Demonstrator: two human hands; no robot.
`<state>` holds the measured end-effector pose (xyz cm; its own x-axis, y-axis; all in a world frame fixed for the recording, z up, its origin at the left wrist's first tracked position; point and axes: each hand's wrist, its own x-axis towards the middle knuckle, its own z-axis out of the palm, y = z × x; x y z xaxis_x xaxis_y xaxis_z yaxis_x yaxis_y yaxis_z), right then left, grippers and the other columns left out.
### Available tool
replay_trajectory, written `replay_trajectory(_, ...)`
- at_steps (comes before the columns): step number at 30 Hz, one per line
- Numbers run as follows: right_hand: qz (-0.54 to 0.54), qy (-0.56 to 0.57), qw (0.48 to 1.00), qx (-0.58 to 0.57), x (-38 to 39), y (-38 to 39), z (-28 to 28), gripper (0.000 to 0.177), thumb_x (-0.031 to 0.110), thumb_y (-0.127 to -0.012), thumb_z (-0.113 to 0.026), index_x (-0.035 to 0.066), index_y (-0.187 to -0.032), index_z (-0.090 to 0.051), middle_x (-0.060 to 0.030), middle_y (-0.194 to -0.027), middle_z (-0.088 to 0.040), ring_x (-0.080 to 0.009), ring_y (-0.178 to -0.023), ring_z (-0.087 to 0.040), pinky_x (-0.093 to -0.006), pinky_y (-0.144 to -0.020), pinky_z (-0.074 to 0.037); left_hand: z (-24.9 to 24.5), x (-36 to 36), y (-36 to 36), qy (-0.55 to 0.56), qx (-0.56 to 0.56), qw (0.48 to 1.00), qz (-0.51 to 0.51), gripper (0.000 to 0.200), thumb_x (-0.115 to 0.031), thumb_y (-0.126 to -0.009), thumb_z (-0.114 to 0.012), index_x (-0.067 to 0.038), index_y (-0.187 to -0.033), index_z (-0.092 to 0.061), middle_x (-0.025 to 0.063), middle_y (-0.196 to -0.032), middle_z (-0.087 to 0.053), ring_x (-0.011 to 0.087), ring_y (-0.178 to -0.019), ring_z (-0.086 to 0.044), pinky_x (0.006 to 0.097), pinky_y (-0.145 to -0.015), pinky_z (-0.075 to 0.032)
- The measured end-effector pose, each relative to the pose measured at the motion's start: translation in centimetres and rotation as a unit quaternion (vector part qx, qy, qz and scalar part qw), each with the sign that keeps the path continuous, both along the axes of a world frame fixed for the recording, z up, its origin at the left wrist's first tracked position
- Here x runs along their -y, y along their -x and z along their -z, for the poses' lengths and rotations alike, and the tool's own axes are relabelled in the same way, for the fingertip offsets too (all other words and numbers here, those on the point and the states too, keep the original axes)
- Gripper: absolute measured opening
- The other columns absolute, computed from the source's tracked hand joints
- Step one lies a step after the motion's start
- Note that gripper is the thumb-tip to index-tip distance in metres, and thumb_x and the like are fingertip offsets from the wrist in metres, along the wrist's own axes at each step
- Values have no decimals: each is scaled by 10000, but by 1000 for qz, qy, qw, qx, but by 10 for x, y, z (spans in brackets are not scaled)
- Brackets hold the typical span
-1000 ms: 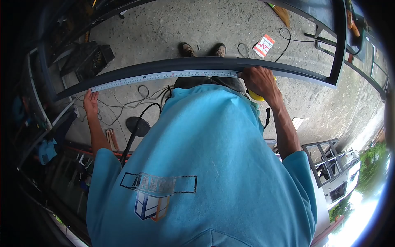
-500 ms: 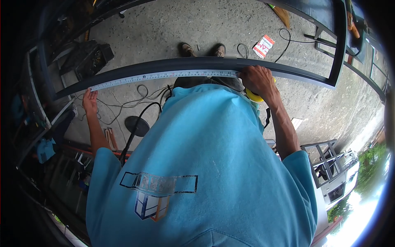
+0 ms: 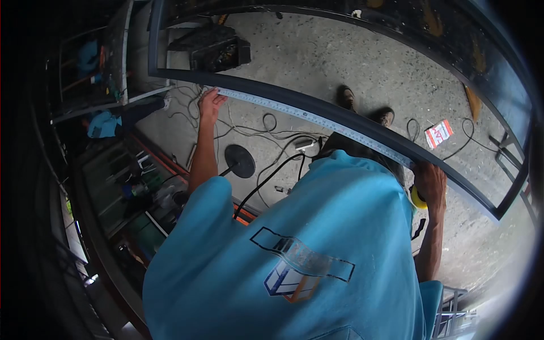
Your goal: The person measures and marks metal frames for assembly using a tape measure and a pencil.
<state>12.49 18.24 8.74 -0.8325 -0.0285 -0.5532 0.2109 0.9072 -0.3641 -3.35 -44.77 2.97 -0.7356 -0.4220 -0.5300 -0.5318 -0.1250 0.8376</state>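
Note:
A white measuring tape (image 3: 306,116) is stretched along the near edge of a dark metal frame (image 3: 345,116). At the tape's left end, my left hand (image 3: 211,103) pinches it against the frame with the fingertips. My right hand (image 3: 430,181) is closed around the tape measure's yellow case (image 3: 418,198), close to the frame's right corner. Much of the case is hidden behind that hand and its fingers. The tape's markings are too small to read here.
A dark bin (image 3: 243,51) stands beyond the frame at left. Cables (image 3: 269,122) and a round black plate (image 3: 240,161) lie on the concrete floor. A red-and-white packet (image 3: 438,134) and a broom head (image 3: 472,102) are at right. Another person (image 3: 105,123) is at far left.
My view has turned, so the frame, tape and hands appear farther right and slope down to the right. Both hands keep their hold at the tape's two ends.

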Motion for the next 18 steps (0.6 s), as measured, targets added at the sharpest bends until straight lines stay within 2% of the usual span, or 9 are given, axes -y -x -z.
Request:
replay_trajectory(4,-25,10,999,-29,2,3,-1,181,166,-799,-578,45,-924,-628,-185,-875,-615,-389,-840,-564,-454,-731,-428,-4,-11,-1,7,5,1000,-27,182,-49,-834,-542,15,-1004,-551,157,-875,-630,253,-750,-639,394,-718,-537)
replay_trajectory(9,16,-13,999,46,1,5,-3,209,186,-801,-583,-6,-870,-628,-219,-859,-598,-383,-834,-560,-449,-733,-420,-6,-17,-4,-17,-11,999,-30,201,-53,-834,-536,26,-1019,-539,165,-874,-629,251,-746,-641,380,-704,-540)
replay_trajectory(10,11,-17,996,92,2,10,-7,258,243,-825,-542,4,-886,-620,-242,-892,-592,-419,-853,-550,-482,-722,-419,-5,-15,-4,-20,-18,999,-27,197,-50,-836,-531,30,-1016,-540,166,-877,-630,252,-748,-645,373,-704,-543)
replay_trajectory(11,7,-19,996,91,1,10,-6,258,243,-825,-542,4,-886,-620,-242,-892,-592,-419,-853,-550,-482,-722,-419,-5,-15,-5,-22,-19,999,-30,197,-50,-836,-531,30,-1016,-540,166,-877,-630,252,-748,-645,373,-704,-543)
replay_trajectory(14,9,-21,997,68,-2,7,1,278,256,-830,-529,-9,-846,-614,-249,-843,-588,-425,-814,-556,-483,-691,-422,-5,-15,-5,-29,-22,999,-28,195,-47,-836,-531,35,-1013,-542,167,-881,-632,251,-754,-647,370,-711,-544)
replay_trajectory(18,8,-25,994,102,-1,12,-4,299,269,-834,-513,-12,-811,-612,-250,-783,-584,-429,-770,-563,-484,-659,-425,-8,-16,-3,-29,-17,999,-19,197,-41,-831,-540,36,-1012,-547,164,-881,-635,249,-753,-649,367,-713,-545)
